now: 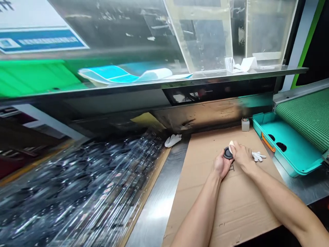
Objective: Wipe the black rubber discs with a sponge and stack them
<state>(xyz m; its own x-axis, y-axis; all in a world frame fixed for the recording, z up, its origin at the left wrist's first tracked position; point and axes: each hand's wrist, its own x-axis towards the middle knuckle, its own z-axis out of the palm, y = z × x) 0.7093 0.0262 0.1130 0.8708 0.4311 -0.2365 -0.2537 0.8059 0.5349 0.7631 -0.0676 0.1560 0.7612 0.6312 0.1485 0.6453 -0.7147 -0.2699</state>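
In the head view, my left hand (222, 165) is closed around the edge of a small round black part (227, 153) with a raised rim. My right hand (241, 155) pinches a white cloth (231, 145) against the part's upper right side. Both hands are above a brown cardboard sheet (200, 185). Just right of my right hand lies a white glove (258, 156). A small bottle (245, 125) stands upright at the sheet's far edge. The exact kind of the black part cannot be made out.
On the right, a turquoise tray (300, 151) holds a few black round parts, beside a green conveyor belt (305, 109). Clear plastic trays of dark parts (84, 178) fill the left, blurred. A white crumpled cloth (173, 140) lies between. A metal shelf (205, 77) crosses above.
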